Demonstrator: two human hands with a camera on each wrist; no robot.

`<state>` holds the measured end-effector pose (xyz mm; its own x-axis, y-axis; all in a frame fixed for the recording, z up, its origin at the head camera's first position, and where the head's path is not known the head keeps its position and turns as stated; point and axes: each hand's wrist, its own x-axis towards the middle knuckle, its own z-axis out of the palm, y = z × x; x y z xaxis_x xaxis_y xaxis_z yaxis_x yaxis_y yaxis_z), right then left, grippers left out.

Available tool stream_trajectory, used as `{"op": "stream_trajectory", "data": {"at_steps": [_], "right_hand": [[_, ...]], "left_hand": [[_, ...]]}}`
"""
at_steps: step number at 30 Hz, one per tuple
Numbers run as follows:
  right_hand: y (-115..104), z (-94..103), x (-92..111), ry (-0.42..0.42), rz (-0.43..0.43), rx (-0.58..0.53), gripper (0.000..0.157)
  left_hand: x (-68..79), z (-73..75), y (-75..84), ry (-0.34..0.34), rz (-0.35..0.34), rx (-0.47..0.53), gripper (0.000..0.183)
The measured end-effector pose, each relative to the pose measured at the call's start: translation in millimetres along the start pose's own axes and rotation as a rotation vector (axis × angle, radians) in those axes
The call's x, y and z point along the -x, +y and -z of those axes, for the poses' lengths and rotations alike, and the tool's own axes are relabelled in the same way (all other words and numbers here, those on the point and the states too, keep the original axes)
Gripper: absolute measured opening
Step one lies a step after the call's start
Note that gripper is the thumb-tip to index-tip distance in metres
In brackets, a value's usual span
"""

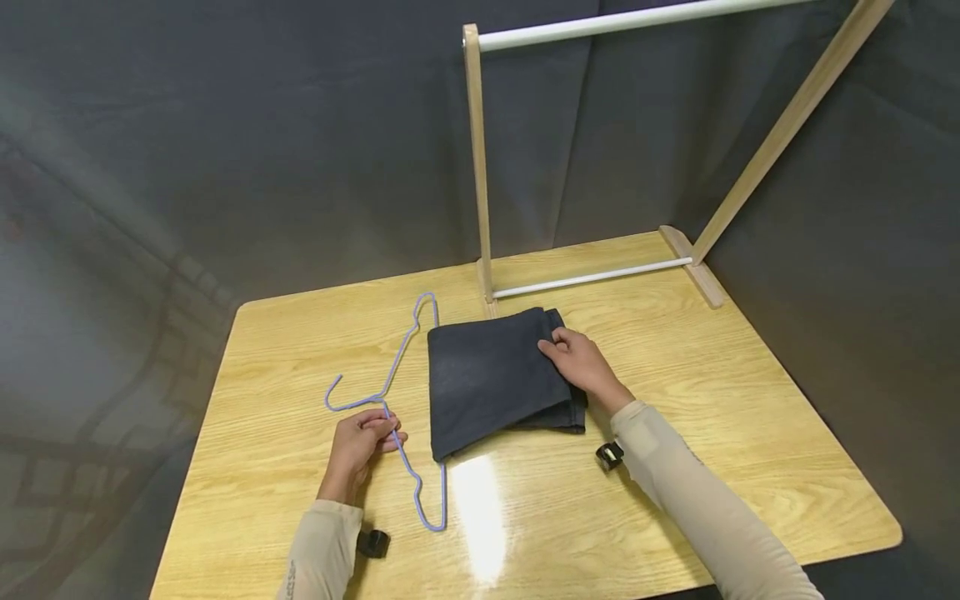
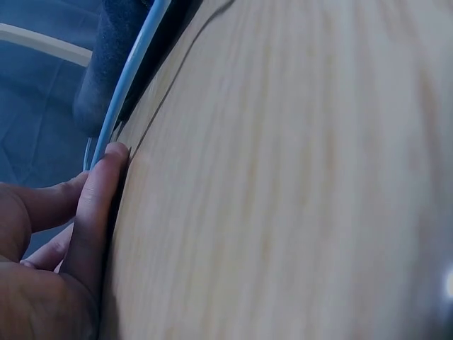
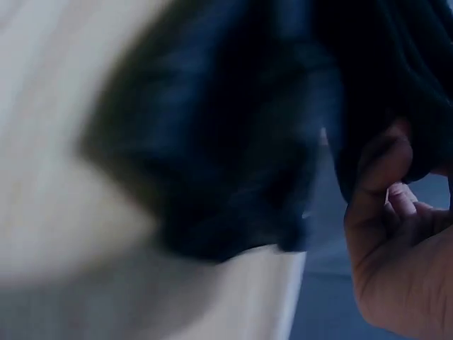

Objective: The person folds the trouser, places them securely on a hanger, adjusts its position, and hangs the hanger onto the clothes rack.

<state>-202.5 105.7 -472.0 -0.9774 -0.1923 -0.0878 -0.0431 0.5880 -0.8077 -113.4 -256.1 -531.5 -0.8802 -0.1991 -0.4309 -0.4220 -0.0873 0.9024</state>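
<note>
A blue clothes hanger (image 1: 400, 446) lies on the table with its hook pointing left. My left hand (image 1: 358, 442) pinches its near arm between thumb and fingers, close to the neck. In the left wrist view the fingertips meet the blue hanger (image 2: 132, 71) right beside the wood. A dark folded garment (image 1: 495, 375) covers the middle of the hanger's long bar, which shows at both ends. My right hand (image 1: 581, 362) grips the garment's right edge, thumb on top. The right wrist view shows the dark cloth (image 3: 233, 142) hanging in folds by the curled thumb and fingers.
A clothes rack with wooden posts (image 1: 477, 167) and a white top rail (image 1: 600, 27) stands at the back right of the table (image 1: 750, 433). Its lower white bar (image 1: 592, 277) runs just behind the garment. Dark curtains (image 1: 337, 150) surround the table.
</note>
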Motion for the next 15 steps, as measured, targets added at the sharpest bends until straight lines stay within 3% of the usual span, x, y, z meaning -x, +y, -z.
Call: {"op": "stream_trajectory", "data": {"at_steps": [8, 10, 15], "right_hand": [[-61, 27.7, 15, -0.005, 0.109, -0.181, 0.027], [-60, 32.8, 19, -0.009, 0.097, -0.220, 0.027], [-22, 31.4, 28, 0.027, -0.022, -0.293, 0.029]], "left_hand": [[-2.0, 1.9, 1.2, 0.002, 0.002, 0.002, 0.029], [-1.5, 1.1, 1.1, 0.000, 0.011, 0.002, 0.030], [0.4, -1.2, 0.8, -0.012, 0.010, -0.009, 0.030]]}}
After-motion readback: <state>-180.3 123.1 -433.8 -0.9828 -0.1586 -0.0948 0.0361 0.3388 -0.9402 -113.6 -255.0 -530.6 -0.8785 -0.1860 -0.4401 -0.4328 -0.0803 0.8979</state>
